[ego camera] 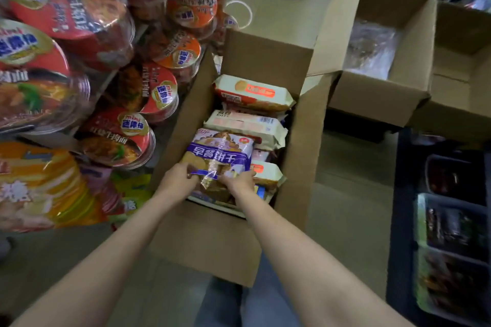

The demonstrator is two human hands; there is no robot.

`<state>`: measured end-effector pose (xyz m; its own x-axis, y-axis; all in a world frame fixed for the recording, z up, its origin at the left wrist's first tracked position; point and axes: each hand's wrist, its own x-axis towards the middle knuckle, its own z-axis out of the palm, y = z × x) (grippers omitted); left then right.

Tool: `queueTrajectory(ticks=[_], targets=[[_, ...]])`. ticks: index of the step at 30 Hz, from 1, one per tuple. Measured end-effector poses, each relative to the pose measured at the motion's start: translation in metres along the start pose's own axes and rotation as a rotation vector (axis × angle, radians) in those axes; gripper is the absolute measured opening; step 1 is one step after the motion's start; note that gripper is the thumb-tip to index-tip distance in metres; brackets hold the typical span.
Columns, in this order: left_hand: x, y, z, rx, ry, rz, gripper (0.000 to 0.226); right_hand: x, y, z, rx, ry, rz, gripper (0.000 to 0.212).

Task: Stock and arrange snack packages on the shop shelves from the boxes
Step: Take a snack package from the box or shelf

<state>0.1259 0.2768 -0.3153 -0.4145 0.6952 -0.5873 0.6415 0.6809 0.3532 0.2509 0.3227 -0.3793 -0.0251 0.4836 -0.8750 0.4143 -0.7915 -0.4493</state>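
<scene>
Beige shop floor holds an open brown cardboard box [305, 125], inside which the left hand [176, 180] and right hand [239, 180] pinch a purple-banded clear biscuit packet [220, 151].

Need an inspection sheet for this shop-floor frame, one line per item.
Surface: tan floor, boxes standing on it.
Job's things: open cardboard box holding biscuit packs; purple biscuit bag at its near end.
Clutter: second open box with clear plastic wrap inside.
Grip: left hand and right hand both grip the purple bag's near edge.
Cables: nothing seen.
Surroundings: noodle bowls stacked on the left; dark trays on the right.
</scene>
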Motion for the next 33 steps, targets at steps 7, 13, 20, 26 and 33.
queueTrajectory(ticks=[7,13,20,26,33], targets=[[0.013,0.016,-0.007,-0.092,0.001,-0.017,0.026,-0.009,-0.025,-0.023,0.16,-0.133,0.027,0.068],[-0.001,0.051,-0.021,-0.39,-0.189,-0.065,0.024,-0.088,-0.053,-0.121,0.189,-0.085,-0.086,0.029],[-0.082,0.182,-0.029,-0.742,-0.55,0.263,0.028,-0.227,-0.025,-0.251,0.35,0.223,-0.454,0.022],[-0.187,0.261,0.017,-0.638,-0.906,0.614,0.027,-0.337,0.108,-0.316,0.533,0.416,-0.615,0.032],[-0.319,0.307,0.088,-0.229,-1.15,0.793,0.054,-0.404,0.256,-0.333,0.892,0.649,-0.414,0.084]])
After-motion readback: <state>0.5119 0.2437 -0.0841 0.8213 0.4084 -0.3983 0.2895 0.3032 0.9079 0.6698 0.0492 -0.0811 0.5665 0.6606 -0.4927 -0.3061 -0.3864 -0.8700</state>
